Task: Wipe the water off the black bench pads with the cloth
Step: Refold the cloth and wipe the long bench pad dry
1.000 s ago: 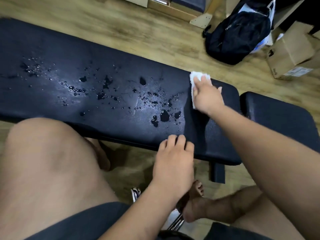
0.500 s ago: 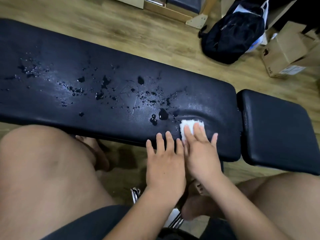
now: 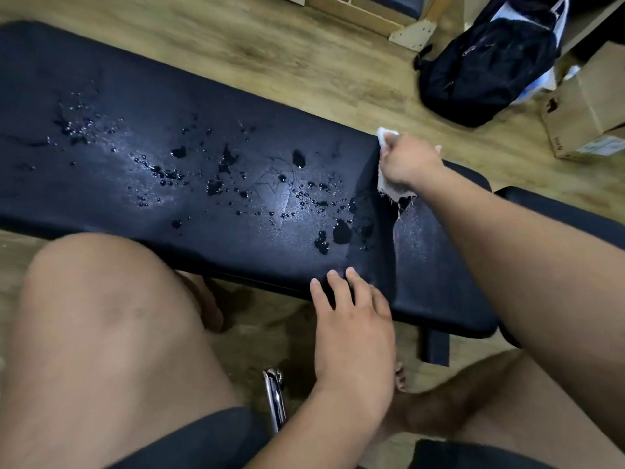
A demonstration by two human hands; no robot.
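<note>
Pressing white cloth (image 3: 389, 189) onto far right end of long black table pad (image 3: 101, 96) with right hand (image 3: 409, 160); fingers blurred, cannot tell grip | resting left hand (image 3: 351, 319) on near edge, released, fingers straight | seeing water droplets (image 3: 341, 231) left of cloth

The long bench pad (image 3: 101, 96) is black leatherette, smooth with a fine grain and a soft sheen where light falls on its middle. Water drops (image 3: 341, 231) stand on it as glossy, dark beads and blots; towards its right end the surface looks duller and finely speckled. The cloth (image 3: 388, 188) is white woven fabric, rough, with loose frayed threads at its lower edge. The floor (image 3: 270, 62) is matt wood-grain planking. The backpack (image 3: 483, 69) is black matt fabric. The box (image 3: 588, 106) is plain brown cardboard. A tube (image 3: 275, 397) by the knees is bright polished metal.
</note>
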